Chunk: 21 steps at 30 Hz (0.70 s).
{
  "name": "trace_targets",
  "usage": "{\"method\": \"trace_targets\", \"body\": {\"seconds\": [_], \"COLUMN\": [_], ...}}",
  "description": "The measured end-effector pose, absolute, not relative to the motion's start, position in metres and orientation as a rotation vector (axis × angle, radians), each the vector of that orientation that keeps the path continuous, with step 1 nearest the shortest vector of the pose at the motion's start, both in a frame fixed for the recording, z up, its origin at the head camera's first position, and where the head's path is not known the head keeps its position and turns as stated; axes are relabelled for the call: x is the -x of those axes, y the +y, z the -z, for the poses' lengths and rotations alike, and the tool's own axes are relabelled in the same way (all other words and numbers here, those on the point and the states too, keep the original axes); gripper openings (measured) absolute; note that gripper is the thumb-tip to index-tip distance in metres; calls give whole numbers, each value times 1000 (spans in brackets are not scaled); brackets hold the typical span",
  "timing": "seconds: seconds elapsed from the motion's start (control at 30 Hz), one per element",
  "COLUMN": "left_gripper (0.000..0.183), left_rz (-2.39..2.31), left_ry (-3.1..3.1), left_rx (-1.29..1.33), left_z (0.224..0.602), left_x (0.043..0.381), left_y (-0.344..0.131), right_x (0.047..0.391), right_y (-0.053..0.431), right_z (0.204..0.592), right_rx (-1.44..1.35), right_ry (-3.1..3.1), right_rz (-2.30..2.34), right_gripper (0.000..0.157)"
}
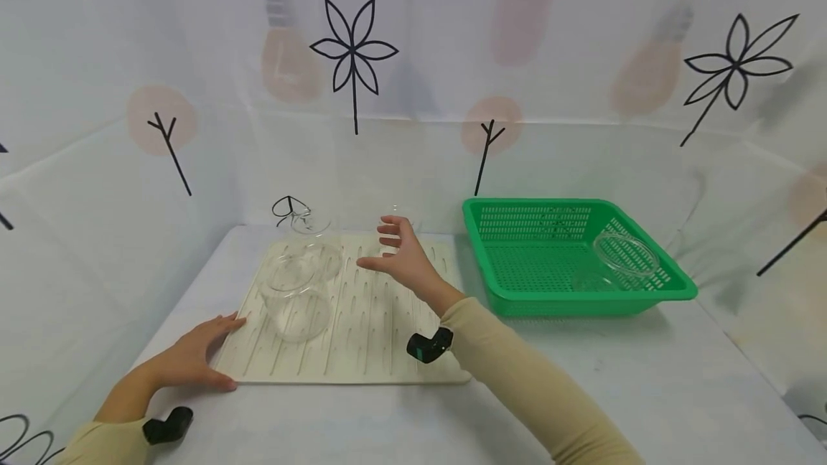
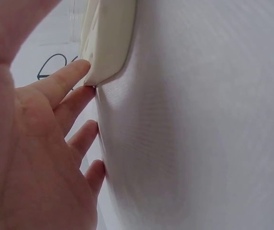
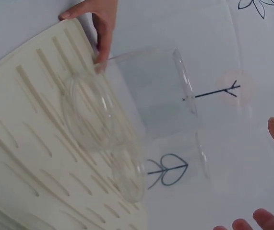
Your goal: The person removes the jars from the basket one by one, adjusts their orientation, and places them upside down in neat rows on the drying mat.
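Note:
A cream ridged drying mat (image 1: 368,350) lies on the table. Two clear glass jars stand on its left part: a front jar (image 1: 297,314) and a back jar (image 1: 326,250). The right wrist view shows the larger jar (image 3: 148,91) beside the smaller one (image 3: 127,175). My left hand (image 1: 194,357) touches the mat's front left corner, fingers spread along its edge. Over the middle back of the mat is my right hand (image 1: 407,257), thumb and fingers parted. A faint clear outline shows behind its fingers; what it is, I cannot tell.
A green plastic basket (image 1: 562,296) stands right of the mat. Inside it, at the right end, is clear glassware with a round rim (image 1: 623,255). White printed cloth (image 1: 413,163) hangs behind the table and along its sides.

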<state>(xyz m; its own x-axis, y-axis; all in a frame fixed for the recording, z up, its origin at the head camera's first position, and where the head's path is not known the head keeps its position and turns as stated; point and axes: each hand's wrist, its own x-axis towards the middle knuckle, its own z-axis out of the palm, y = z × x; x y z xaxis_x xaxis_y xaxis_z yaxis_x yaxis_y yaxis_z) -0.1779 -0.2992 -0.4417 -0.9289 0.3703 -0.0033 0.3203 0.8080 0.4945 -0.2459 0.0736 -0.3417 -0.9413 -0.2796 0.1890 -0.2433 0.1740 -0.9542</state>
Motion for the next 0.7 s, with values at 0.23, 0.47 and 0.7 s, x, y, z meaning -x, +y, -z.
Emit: {"method": "trace_targets", "body": {"seconds": [0.23,0.47,0.7], "left_gripper": [102,102,101], "left_rz": [-764,-769,-775], "left_ry": [2875,2879,2897], "left_rx": [-531,-532,-556], "left_z": [440,440,442], "left_x": [177,177,176], "left_y": [-298,-298,-299], "right_x": [248,251,252], "right_y": [90,106,122], "right_z": [333,330,327], "right_rx": [484,438,392], "right_ry": [2424,2469,2524], "right_rz": [1962,2004,2017], "right_gripper": [79,76,75]}}
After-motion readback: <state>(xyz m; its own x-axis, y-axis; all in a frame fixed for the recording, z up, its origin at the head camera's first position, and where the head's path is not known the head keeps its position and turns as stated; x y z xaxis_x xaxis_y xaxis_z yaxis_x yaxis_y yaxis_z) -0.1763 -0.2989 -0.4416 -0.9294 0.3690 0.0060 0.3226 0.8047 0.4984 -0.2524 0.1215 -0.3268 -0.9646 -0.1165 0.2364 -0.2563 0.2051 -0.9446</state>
